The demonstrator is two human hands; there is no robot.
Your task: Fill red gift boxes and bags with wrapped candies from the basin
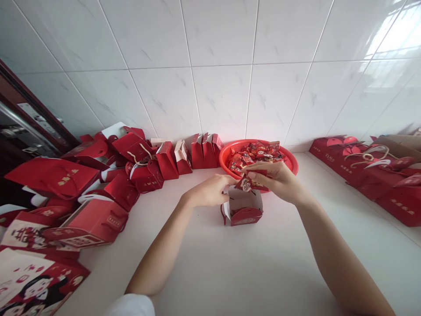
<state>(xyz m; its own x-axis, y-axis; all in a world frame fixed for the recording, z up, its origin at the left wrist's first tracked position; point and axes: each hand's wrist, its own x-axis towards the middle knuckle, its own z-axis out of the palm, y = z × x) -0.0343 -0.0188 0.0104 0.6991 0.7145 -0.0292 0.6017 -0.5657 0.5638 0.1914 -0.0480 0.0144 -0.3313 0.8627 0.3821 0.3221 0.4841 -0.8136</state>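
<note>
A small red gift box (246, 215) with a pale inside stands open-topped on the white surface in front of me. My left hand (210, 191) is at its left edge, fingers closed on the white flap there. Above the box opening, my right hand (274, 181) grips a red wrapped candy (245, 183) between thumb and fingers. Directly behind lies a red plastic basket (292, 161) filled with red-wrapped candies (258, 150). Part of the basket's front is hidden by my right hand.
Red gift boxes (98, 219) are heaped along the left. Several narrow ones (197, 153) line up by the tiled wall (220, 96). More red boxes with cord handles (348, 164) stand at the right. A printed box (36, 281) lies near left.
</note>
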